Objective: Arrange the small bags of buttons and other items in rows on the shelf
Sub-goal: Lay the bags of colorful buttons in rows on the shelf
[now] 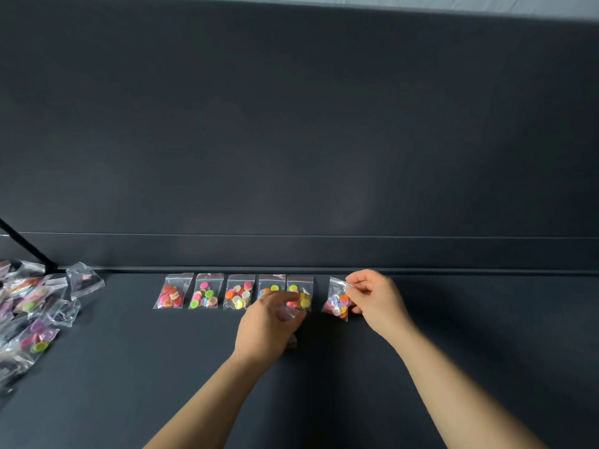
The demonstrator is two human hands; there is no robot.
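Several small clear bags of coloured buttons lie in a row along the back of the dark shelf point(324, 367), starting with a red-button bag point(170, 294). My left hand point(270, 322) reaches over the row's right end, its fingers touching the last two bags, one of them the yellow-button bag point(303, 294). My right hand point(372, 299) pinches the top corner of a mixed-button bag point(337, 303), just right of the row with a small gap. That bag looks slightly lifted and tilted.
A loose pile of more button bags point(32, 306) lies at the shelf's left edge. A low back ledge point(324, 254) and a dark wall run behind the row. A thin black rod point(29, 244) slants at the far left.
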